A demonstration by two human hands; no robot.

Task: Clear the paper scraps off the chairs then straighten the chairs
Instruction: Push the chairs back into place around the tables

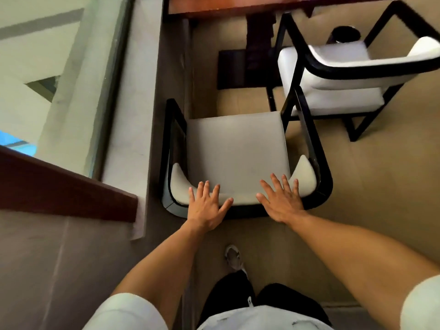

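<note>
Left hand [206, 208] and right hand [282, 201] are both flat with fingers spread, holding nothing, laid over the curved backrest at the lower middle of the frame on the near chair [238, 148], so this looks like the straightening part rather than the scrap clearing. No paper scraps visible on either seat, so I'd guess that half is basically done. The near chair sits roughly square to the wooden table [262, 5] along the top edge, but the second chair [345, 75] in the upper right is turned at an angle, so that one probably needs fixing too.
</note>
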